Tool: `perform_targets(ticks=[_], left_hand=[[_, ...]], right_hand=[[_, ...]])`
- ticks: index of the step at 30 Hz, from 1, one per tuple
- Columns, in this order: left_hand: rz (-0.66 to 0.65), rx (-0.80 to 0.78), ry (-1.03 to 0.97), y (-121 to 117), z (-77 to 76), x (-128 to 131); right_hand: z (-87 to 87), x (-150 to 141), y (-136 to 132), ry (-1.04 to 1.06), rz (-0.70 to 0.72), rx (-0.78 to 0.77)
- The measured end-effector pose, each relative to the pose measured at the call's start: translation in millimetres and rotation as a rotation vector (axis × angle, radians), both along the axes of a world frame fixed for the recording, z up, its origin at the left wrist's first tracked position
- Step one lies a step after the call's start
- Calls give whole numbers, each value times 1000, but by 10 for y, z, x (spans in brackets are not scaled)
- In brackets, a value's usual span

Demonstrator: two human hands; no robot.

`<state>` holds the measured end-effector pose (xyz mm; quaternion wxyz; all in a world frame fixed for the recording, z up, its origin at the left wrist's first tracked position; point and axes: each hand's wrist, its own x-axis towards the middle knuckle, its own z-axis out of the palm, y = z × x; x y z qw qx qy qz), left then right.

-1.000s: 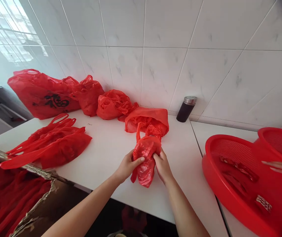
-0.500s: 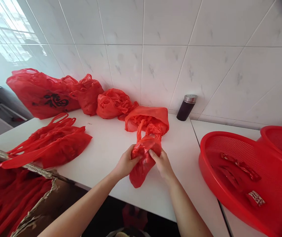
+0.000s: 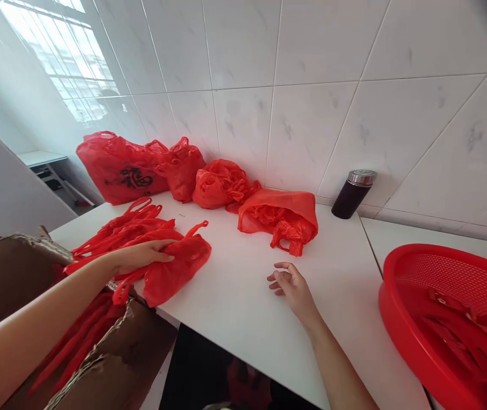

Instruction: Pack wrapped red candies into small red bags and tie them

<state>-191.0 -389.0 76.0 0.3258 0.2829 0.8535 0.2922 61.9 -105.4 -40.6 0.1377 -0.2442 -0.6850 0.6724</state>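
Note:
My left hand (image 3: pixel 152 255) holds a red plastic bag (image 3: pixel 179 270) with thumb and fingers, over the near left edge of the white table (image 3: pixel 235 285). Part of this bag lies against a loose pile of red plastic bags (image 3: pixel 130 228) behind it. Over the middle of the table my right hand (image 3: pixel 290 285) is open, its fingers loosely curled with nothing in them. Beyond it lies an open-mouthed red bag (image 3: pixel 294 202) stuffed with crumpled red plastic, one handle loop hanging out towards me.
An open cardboard box (image 3: pixel 111 376) with red bags inside stands at the left. Along the tiled wall are several filled red bags (image 3: pixel 222 185) and a dark flask (image 3: pixel 350 196) with a silver lid. A red basket (image 3: pixel 401 307) holding red packets is at the right.
My left hand has moved left with the red plastic bag both hands held before. My right hand has let go of it and stays over the table. The view has turned left.

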Motion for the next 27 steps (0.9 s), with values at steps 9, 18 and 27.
perform_targets(ticks=[9,18,27], left_hand=[[288,-113,791,-225,-343,-50],[191,-392,827,-334,-576,-472],[230,-395,816,-291,-674,-799]], right_hand=[[-173,-54,12,-55,31,91],[-169,-44,9,-95,44,131],[-203,-65,29,-115,59,137]])
